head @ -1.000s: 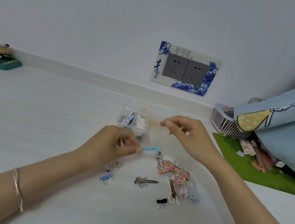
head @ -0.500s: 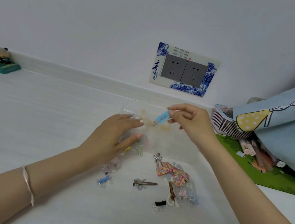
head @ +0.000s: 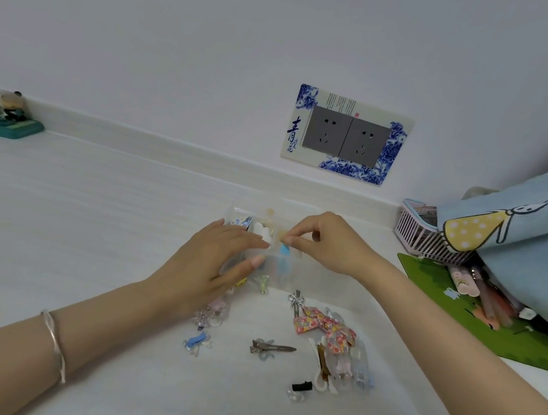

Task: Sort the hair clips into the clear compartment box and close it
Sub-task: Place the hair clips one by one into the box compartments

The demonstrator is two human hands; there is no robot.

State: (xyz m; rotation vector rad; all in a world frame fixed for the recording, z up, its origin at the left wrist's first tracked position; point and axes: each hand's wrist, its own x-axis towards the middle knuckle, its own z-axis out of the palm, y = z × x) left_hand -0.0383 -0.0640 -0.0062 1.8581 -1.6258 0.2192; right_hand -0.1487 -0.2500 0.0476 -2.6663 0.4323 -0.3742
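Note:
The clear compartment box stands open on the white table, with a few clips in its left cells. My left hand grips the box's near left side. Over a middle cell, my right hand pinches the top of a light blue clip, which hangs down into the box. Loose clips lie in front: a floral bow clip, a silver clip, a small blue clip, a black clip and several pale ones.
A pink basket and a green mat with pens lie at the right under a blue rabbit-print cloth. A figurine on a teal base stands far left. A socket plate is on the wall.
The blue clip passed from my left hand to my right, which carried it up over the box and lowered it into a cell. My left hand moved onto the box.

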